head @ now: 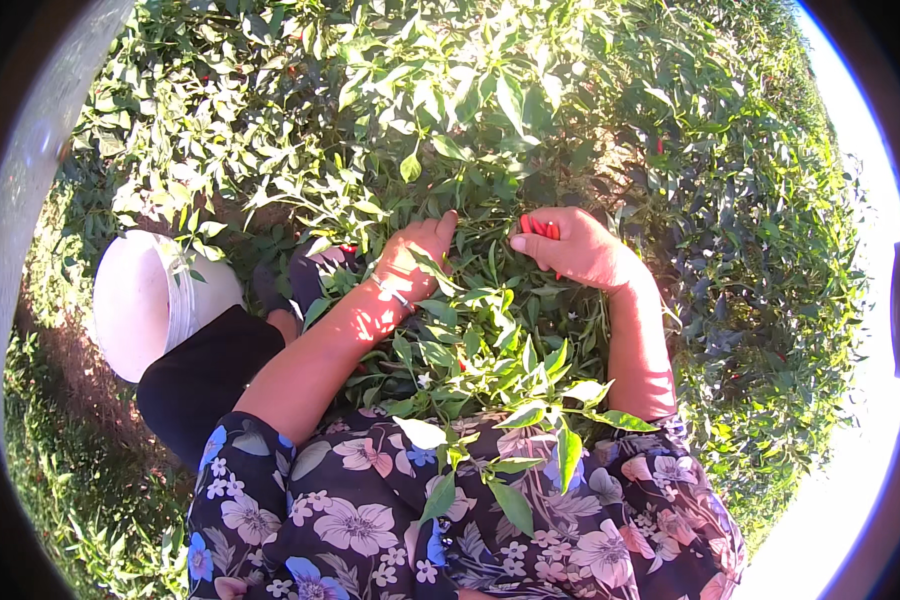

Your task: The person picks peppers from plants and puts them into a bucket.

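Note:
My right hand [577,247] is closed around several slim red chili peppers [541,227], whose ends show between the thumb and fingers. To its left, my left hand [418,255] reaches into the leaves of a chili pepper plant [487,337]; its fingertips are partly hidden, so whether it holds anything cannot be told. A bracelet is on the left wrist. Between and below both hands the plant's green leaves spread up against my flowered shirt, with a small white blossom [424,380] among them.
A white plastic bucket [131,300] lies tilted at the left beside my black-clad knee [202,382], its mouth facing left. Dense pepper plants [750,225] surround me ahead and to the right. Bare brown soil [82,375] shows at the lower left.

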A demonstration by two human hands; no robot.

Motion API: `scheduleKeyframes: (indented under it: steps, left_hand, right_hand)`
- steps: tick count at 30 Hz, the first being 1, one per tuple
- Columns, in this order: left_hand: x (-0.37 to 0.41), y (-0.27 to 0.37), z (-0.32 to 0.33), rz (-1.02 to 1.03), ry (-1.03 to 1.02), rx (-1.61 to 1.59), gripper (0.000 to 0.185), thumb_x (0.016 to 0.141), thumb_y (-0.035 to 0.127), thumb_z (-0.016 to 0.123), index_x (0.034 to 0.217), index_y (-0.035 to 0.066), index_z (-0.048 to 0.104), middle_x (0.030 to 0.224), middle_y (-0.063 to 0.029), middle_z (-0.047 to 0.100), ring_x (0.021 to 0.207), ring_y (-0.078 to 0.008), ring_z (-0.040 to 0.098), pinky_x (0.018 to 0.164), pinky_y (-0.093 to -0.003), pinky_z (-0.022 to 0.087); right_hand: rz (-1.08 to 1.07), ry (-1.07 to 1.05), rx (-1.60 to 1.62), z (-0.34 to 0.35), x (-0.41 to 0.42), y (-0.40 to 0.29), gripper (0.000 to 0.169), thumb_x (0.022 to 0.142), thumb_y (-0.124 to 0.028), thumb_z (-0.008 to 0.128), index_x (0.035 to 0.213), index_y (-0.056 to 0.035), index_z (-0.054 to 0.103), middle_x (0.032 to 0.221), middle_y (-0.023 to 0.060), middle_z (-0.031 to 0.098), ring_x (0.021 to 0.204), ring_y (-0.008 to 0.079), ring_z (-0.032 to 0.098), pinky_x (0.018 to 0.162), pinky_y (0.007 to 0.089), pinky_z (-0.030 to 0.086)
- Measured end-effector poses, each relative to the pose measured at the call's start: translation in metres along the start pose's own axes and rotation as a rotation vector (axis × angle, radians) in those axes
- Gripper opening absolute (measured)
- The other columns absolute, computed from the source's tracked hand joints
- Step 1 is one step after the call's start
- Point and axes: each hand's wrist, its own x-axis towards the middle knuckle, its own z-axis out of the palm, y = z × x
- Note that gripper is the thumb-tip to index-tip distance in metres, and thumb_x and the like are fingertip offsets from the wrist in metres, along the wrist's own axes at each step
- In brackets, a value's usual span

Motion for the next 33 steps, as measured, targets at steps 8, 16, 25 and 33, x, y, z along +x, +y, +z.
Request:
scheduleKeyframes:
  steps: [8, 16, 25, 33]
  left_hand:
    - [-0.008, 0.015, -0.011, 0.081, 0.373, 0.456, 0.057, 0.077, 0.02, 0.06, 0.131, 0.006, 0.049, 0.128, -0.0159, 0.05, 0.111, -0.0306, 0.05, 0.089, -0.0457, 0.041]
    - [-0.043, 0.006, -0.056, 0.203, 0.483, 0.227, 0.046, 0.079, 0.012, 0.06, 0.123, 0.001, 0.055, 0.127, -0.0172, 0.051, 0.114, -0.0339, 0.05, 0.098, -0.0485, 0.039]
    - [-0.064, -0.021, -0.037, 0.068, 0.246, 0.1, 0.027, 0.084, 0.021, 0.059, 0.108, 0.007, 0.058, 0.101, -0.0134, 0.058, 0.095, -0.0284, 0.057, 0.085, -0.0426, 0.042]
    - [-0.075, -0.018, -0.037, 0.114, 0.238, 0.123, 0.038, 0.08, 0.02, 0.066, 0.113, 0.005, 0.055, 0.115, -0.0175, 0.056, 0.101, -0.0308, 0.055, 0.089, -0.0402, 0.042]
  right_hand:
    - [-0.002, 0.086, 0.22, 0.014, 0.009, 0.0, 0.028, 0.094, -0.031, 0.057, 0.085, -0.0053, 0.061, 0.059, -0.0047, 0.049, 0.05, 0.0035, 0.039, 0.046, 0.0205, 0.03]
    - [-0.038, 0.157, 0.988, 0.008, 0.001, 0.045, 0.028, 0.096, -0.03, 0.052, 0.093, -0.0034, 0.059, 0.058, -0.0011, 0.046, 0.041, 0.0034, 0.03, 0.037, 0.0205, 0.021]
    - [-0.471, -0.023, 1.117, 0.01, 0.002, -0.023, 0.031, 0.098, -0.033, 0.048, 0.093, -0.0045, 0.058, 0.063, 0.0042, 0.055, 0.041, 0.0065, 0.036, 0.037, 0.0197, 0.027]
    - [-0.179, -0.06, 0.925, 0.033, 0.012, -0.041, 0.025, 0.096, -0.026, 0.051, 0.093, -0.0023, 0.058, 0.066, 0.0088, 0.058, 0.039, 0.0068, 0.034, 0.035, 0.0199, 0.028]
